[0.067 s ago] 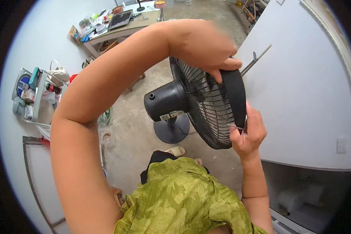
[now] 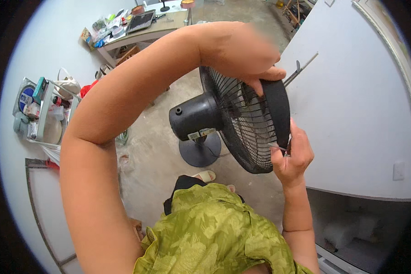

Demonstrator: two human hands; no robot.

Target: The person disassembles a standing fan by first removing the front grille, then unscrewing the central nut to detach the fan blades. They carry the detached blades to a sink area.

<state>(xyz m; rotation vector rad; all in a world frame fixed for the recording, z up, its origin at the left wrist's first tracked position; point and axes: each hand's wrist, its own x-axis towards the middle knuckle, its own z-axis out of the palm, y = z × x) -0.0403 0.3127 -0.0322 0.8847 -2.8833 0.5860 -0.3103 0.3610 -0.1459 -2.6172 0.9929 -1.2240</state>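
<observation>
Cannot make out the back of the left hand (image 2: 255, 57), blurred over, nor the front of the black fan (image 2: 221, 116), turned away right. Cannot identify the thin piece (image 2: 276, 146) in the right hand (image 2: 295, 153), too small to tell. Can see the far-left desk (image 2: 176, 20) only partly, cut off at the far edge of view.

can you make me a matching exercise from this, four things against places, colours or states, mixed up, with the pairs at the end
1. left hand
2. right hand
3. shirt
4. base

A. yellow-green, patterned
B. with a thin piece at thumb and fingers
C. round, on the floor
D. on the black fan, higher in the picture than the other hand

Pairs: 1-D, 2-B, 3-A, 4-C
</observation>
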